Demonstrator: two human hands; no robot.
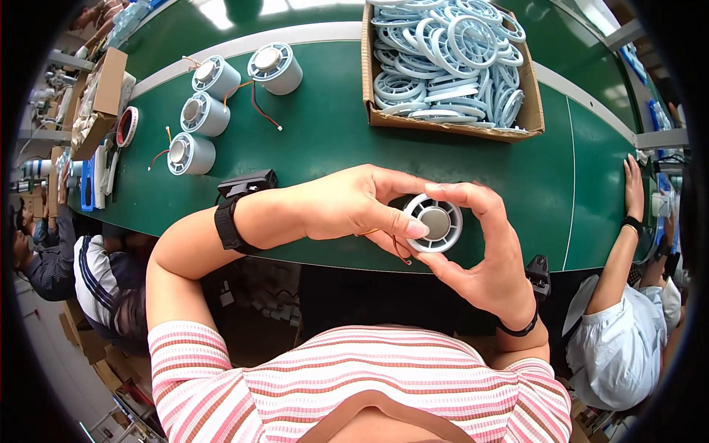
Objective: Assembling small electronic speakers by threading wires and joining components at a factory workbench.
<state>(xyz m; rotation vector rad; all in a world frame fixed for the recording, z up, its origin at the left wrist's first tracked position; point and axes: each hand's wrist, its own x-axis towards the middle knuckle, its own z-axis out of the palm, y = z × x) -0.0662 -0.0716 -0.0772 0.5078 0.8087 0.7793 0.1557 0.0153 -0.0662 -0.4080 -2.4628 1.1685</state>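
Note:
Both my hands hold a small round fan unit above the front edge of the green table. Its spoked pale ring and flat silver-grey centre face up, and thin coloured wires hang from its left side. My left hand grips it from the left, with the thumb resting on the spoked face. Around the right side of the rim curve the thumb and fingers of my right hand. The body under the ring is mostly hidden by my fingers.
Several similar pale blue fan units with wires stand at the back left. Beyond my hands, a cardboard box is heaped with pale blue spoked rings. A red-and-white ring lies far left. Another person's hand rests at the right.

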